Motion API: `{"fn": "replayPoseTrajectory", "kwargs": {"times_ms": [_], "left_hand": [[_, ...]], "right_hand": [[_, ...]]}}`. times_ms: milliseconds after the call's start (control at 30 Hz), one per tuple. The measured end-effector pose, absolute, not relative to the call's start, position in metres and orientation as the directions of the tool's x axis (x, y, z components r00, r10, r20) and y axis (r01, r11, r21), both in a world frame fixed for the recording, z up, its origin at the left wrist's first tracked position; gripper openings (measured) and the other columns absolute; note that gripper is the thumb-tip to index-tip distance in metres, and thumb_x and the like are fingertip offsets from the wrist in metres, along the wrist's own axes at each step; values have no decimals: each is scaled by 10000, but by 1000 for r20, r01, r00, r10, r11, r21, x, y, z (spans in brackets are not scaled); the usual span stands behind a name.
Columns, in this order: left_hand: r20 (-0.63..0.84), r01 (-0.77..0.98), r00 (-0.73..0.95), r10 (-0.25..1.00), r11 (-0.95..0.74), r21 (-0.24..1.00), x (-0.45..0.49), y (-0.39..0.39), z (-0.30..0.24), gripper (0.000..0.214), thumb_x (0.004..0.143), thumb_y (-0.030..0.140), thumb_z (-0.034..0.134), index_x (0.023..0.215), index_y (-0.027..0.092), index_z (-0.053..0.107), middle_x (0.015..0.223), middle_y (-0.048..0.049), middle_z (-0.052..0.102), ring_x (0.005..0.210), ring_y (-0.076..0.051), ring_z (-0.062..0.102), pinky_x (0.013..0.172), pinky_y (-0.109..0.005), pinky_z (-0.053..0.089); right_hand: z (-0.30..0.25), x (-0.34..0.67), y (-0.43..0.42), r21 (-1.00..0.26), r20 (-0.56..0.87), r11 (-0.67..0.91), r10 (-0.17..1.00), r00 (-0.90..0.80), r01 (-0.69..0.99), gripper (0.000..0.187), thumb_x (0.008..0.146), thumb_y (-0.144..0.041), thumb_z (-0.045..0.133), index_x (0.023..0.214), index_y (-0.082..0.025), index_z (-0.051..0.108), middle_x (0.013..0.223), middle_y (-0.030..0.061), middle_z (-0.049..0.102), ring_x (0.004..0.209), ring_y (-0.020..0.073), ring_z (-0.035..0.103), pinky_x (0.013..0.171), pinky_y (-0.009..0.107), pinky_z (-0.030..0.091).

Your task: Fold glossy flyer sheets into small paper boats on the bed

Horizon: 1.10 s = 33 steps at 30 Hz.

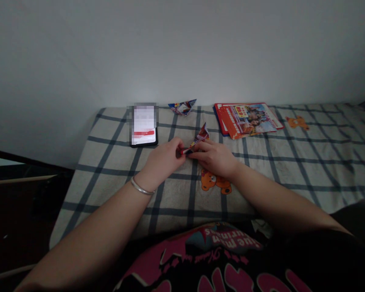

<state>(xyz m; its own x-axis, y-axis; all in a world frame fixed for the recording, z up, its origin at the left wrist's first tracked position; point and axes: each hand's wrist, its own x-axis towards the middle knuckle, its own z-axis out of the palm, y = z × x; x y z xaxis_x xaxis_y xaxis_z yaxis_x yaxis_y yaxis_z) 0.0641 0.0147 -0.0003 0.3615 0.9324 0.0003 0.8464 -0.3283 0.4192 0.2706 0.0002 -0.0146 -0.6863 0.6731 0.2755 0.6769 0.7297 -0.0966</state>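
Observation:
A small folded piece of colourful printed paper (200,137) rests on the checked blanket (292,162), one pointed flap sticking up. My left hand (163,159), with a silver bangle on the wrist, pinches the near left end of the paper. My right hand (214,157) presses on and grips the same piece from the right. Both hands meet at the paper's lower edge, and my fingers hide part of it.
A phone (144,125) with a lit screen lies to the back left. A finished folded paper boat (182,107) sits by the wall. Red printed leaflets (246,118) lie at the back right. The blanket's left edge drops to a dark floor.

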Motion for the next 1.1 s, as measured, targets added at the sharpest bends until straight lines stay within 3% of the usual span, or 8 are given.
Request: {"fn": "replayPoseTrajectory", "kwargs": {"times_ms": [133,533,867,1100], "left_hand": [[-10,854,350,937,-314,414,64,14,0,177,843,252,631,1005,203,578,855,-27,690,722,-182,644,576,-270,380],[24,848,356,934,-333,412,65,15,-3,159,840,255,636,978,205,576,839,-19,680,690,-174,625,562,-273,361],[11,859,352,936,-328,394,67,14,2,125,869,269,606,970,201,577,850,-27,682,712,-178,631,585,-273,373],[34,862,365,930,-352,364,66,14,1,139,955,309,506,937,190,576,823,-34,672,716,-176,618,592,-278,355]], "right_hand": [[-7,273,-1,-42,248,734,665,-704,678,261,914,-179,535,1074,-246,730,1084,53,678,957,204,587,690,301,423],[-4,279,-4,-103,203,654,752,-628,750,211,857,-176,542,956,-199,727,1043,54,697,896,191,619,667,299,412],[-11,272,-2,-116,214,676,733,-646,728,369,876,-176,533,1218,-236,655,1100,86,613,908,203,577,733,312,444],[-8,272,-4,-133,189,679,733,-654,722,412,887,-164,527,1268,-267,647,1089,77,607,879,191,568,728,304,439]]}}
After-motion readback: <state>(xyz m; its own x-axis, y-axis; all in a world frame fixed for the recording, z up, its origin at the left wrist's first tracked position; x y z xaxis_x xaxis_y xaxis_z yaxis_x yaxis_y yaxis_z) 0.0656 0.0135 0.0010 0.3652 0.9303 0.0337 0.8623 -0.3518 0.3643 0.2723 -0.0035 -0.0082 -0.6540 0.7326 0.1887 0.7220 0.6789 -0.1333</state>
